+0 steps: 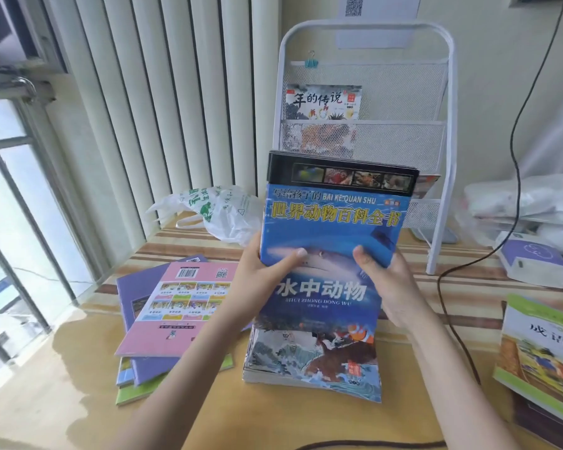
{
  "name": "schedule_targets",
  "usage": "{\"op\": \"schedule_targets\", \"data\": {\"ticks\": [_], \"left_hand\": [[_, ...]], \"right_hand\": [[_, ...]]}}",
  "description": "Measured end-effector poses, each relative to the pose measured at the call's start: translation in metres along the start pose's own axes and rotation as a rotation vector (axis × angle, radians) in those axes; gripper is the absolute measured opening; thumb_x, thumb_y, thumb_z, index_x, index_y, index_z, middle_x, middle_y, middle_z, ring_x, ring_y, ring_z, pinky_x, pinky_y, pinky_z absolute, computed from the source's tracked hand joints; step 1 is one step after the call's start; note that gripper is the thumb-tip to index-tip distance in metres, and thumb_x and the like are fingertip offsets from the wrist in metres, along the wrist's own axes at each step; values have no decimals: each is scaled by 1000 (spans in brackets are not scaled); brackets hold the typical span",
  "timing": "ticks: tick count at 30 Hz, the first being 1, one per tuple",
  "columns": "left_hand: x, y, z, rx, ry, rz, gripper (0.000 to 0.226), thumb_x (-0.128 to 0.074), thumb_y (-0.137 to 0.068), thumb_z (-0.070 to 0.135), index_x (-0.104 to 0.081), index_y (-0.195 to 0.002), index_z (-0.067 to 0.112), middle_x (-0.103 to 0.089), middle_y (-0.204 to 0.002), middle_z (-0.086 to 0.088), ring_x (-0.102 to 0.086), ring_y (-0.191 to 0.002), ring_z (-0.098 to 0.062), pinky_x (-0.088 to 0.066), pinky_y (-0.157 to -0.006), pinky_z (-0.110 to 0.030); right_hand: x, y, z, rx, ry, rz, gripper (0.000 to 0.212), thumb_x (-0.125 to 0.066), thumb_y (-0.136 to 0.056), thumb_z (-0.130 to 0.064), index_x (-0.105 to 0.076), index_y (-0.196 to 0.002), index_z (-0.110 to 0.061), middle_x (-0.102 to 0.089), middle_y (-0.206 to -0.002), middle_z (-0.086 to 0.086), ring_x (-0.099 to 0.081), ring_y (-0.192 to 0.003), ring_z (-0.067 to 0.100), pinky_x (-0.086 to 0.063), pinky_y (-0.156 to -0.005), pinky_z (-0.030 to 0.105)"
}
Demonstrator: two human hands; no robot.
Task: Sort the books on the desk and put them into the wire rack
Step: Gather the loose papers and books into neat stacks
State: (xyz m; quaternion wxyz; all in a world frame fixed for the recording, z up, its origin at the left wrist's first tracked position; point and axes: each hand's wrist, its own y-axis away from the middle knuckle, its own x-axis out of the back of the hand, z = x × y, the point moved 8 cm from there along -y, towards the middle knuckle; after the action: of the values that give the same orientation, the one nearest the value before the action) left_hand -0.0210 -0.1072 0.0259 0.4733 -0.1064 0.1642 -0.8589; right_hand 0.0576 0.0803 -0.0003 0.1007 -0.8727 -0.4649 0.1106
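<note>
Books held upright fill the centre of the frame: a small bundle fronted by a blue sea-animal book (333, 235) with a shark on its cover, gripped by both hands. The left hand (264, 274) clasps the bundle's left edge, thumb laid across the cover and fingers curled behind. The right hand (389, 284) clasps the right edge the same way, thumb on the cover. The bundle's lower edge meets a flat stack of books (312, 362) lying on the counter (62, 384) at lower centre, topped by a cover with waves and a brown bird.

Behind the bundle, at upper centre, stands the white wire rack (446, 125). Its upper mesh pocket holds a picture book (324, 102) with a pale cover and large black characters, and a lower pocket shows a red-edged book corner just right of the bundle. A teal binder clip (311, 61) hangs on the rack's top bar.

At lower left of the frame lies another pile, a pink back cover (182, 306) uppermost over purple and green books. At the right edge, a green-bordered book (540, 355) sits on a darker one. A white plastic bag (215, 209) with green print lies at centre left near the vertical blinds (163, 92). A black cable (514, 157) hangs down the wall at right and crosses the counter.
</note>
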Motion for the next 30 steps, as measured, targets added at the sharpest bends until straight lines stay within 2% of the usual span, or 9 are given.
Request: {"op": "schedule_targets", "data": {"ticks": [4,7,13,15,17,20,24,27,30], "left_hand": [[8,-2,12,-69,-226,150,23,-66,-88,24,-56,-109,24,-68,-99,10,-65,-90,-4,-52,-78,-24],[16,-8,25,-24,-529,221,37,-65,-86,41,-44,-99,12,-60,-83,2,-59,-76,-15,-45,-64,-34],[18,12,-46,364,-1198,-75,69,-48,-83,68,-49,-111,5,-61,-114,-13,-57,-107,-32,-36,-73,-32],[20,18,-58,365,-1315,-101,70,-40,-83,73,-52,-107,8,-62,-111,-11,-58,-105,-30,-36,-73,-32],[21,16,-53,291,-1398,-84,62,-36,-85,72,-51,-95,13,-63,-104,-9,-59,-99,-28,-35,-68,-31],[35,11,-39,200,-1348,2,52,-33,-91,65,-42,-88,14,-63,-98,-10,-59,-95,-30,-33,-66,-33],[97,15,-46,183,-1259,243,30,-36,-100,33,-47,-102,5,-60,-106,-18,-50,-102,-34,-32,-74,-37],[156,27,-62,312,-1214,358,22,-37,-92,3,-45,-111,0,-55,-112,-22,-47,-103,-37,-31,-78,-38],[205,42,-85,463,-940,463,34,-41,-89,-3,-42,-122,-5,-51,-122,-26,-47,-114,-40,-34,-86,-39]], "right_hand": [[-7,-3,-10,75,69,42,48,-70,-79,-42,-59,-117,-15,-69,-106,-5,-64,-92,9,-48,-79,29],[-5,-16,-15,40,200,21,50,-69,-83,-35,-51,-126,-17,-59,-123,-5,-58,-100,8,-48,-76,19],[-4,0,47,-254,649,-44,45,-76,-76,-31,-55,-110,-12,-66,-85,3,-57,-58,19,-46,-55,30],[-3,9,55,-287,844,-24,53,-75,-74,-43,-53,-111,-12,-63,-82,3,-60,-71,23,-46,-64,31],[-7,11,48,-264,1119,-31,66,-70,-75,-52,-46,-124,-14,-54,-115,10,-52,-108,29,-43,-86,37],[-26,16,19,-165,1382,-14,68,-64,-82,-49,-35,-136,-19,-33,-137,11,-31,-127,34,-37,-96,47],[-101,34,-21,222,1131,-94,40,-55,-92,-25,-45,-130,-15,-45,-131,8,-40,-122,28,-36,-97,37],[-180,57,-18,342,994,-345,35,-49,-95,-16,-45,-129,-11,-49,-128,9,-46,-118,27,-39,-95,35],[-244,83,36,188,1135,-694,58,-45,-97,-31,-22,-147,-13,-25,-153,10,-21,-141,29,-24,-110,41]]}}
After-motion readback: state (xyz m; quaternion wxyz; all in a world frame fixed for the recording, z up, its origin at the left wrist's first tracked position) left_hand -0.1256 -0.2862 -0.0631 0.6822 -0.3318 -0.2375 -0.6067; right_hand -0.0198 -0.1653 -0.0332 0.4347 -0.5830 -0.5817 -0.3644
